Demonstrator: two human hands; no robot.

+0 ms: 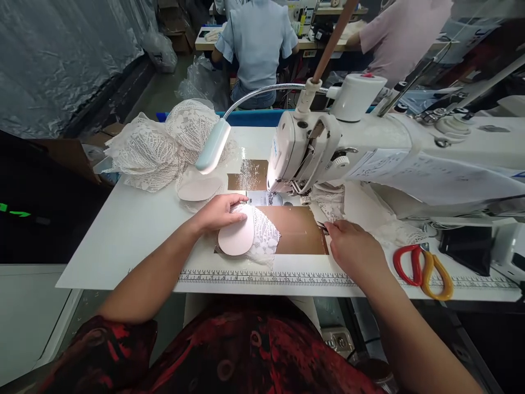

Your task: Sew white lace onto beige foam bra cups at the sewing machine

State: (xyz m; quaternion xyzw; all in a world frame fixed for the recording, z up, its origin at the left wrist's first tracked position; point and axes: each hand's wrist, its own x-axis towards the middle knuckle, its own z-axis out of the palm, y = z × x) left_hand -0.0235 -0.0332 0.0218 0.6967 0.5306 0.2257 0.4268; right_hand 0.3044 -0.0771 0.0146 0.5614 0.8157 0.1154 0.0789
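On the white table point(123, 235), just in front of the sewing machine point(301, 145), there's a white oval pad point(237, 236) w/ a lace piece point(266, 236) along its R side. L hand point(219, 212) has the pad by its upper edge — thumb on top, index stretched out twd the needle area. R hand point(355, 246) is closed around a small dark tool point(322, 228) (can't tell what kind, mostly hidden) nr the brown plate's point(301, 232) R edge. Red/yellow-handled scissors point(424, 271) lie farther R — lace pile's point(143, 150) back L.
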